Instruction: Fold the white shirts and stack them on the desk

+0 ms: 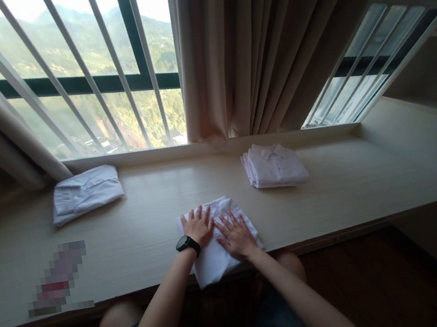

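A white garment lies partly folded at the front edge of the pale wooden ledge, its lower part hanging slightly over the edge. My left hand, with a black watch on the wrist, rests flat on its upper left part, fingers spread. Beside it my right hand presses flat on the right part, fingers apart. Neither hand grips the cloth.
A folded white shirt lies at the back left of the ledge. A stack of folded white shirts sits at the back right. Barred windows and a beige curtain stand behind. A blurred item lies at the front left.
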Tool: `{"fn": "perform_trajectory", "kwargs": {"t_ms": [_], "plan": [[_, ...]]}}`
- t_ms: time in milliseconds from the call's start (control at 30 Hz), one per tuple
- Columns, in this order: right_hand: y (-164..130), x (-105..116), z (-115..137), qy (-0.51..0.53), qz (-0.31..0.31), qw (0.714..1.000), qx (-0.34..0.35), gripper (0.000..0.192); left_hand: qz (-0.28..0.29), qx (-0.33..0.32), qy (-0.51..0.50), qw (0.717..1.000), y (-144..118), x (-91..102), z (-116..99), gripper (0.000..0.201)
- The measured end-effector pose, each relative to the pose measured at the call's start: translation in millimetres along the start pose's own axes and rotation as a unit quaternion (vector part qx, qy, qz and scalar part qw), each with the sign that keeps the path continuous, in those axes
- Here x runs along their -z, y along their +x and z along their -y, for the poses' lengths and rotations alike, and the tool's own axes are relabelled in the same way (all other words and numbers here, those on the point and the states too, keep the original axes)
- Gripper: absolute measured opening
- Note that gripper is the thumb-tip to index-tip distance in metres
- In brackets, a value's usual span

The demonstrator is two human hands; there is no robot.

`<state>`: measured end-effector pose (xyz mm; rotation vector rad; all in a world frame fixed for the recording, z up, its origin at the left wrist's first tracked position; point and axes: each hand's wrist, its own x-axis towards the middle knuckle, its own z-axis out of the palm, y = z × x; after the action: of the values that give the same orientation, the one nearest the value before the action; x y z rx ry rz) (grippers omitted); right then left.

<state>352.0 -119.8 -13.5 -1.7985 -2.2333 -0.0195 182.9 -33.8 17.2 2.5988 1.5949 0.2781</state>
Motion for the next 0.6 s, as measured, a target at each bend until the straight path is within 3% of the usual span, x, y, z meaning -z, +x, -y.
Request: {"fn": "perform_trajectory", "kwargs": {"t_ms": [100,167,233,333,400,500,600], "plan": [[17,27,-31,-0.003,0.033,0.997,0.065,0.062,-0.019,0.069,0.037,0.997,-42,16.1,4,0.060],[24,40,-39,0.003,0.037,0.998,0.059,0.068,-0.020,0.091,0.047,0.995,-64,27.5,5,0.059],[24,42,-32,0.018,0.018,1.000,0.012,0.066,-0.042,0.080,0.046,0.995,-73,36.6,5,0.056],[15,27,-1,0.023,-0.041,0.990,-0.136,0.060,-0.082,-0.012,0.022,0.996,-60,38.9,4,0.055],[7,8,19,0.018,-0.062,0.976,-0.209,0.062,-0.073,-0.076,0.000,0.994,-43,30.3,7,0.054],[-1,-17,31,0.019,-0.056,0.973,-0.225,0.064,-0.015,-0.102,-0.023,0.994,-24,6.5,16,0.054],[2,-28,22,0.018,-0.039,0.977,-0.208,0.064,0.017,-0.089,-0.034,0.995,-20,-16.4,27,0.056]]}}
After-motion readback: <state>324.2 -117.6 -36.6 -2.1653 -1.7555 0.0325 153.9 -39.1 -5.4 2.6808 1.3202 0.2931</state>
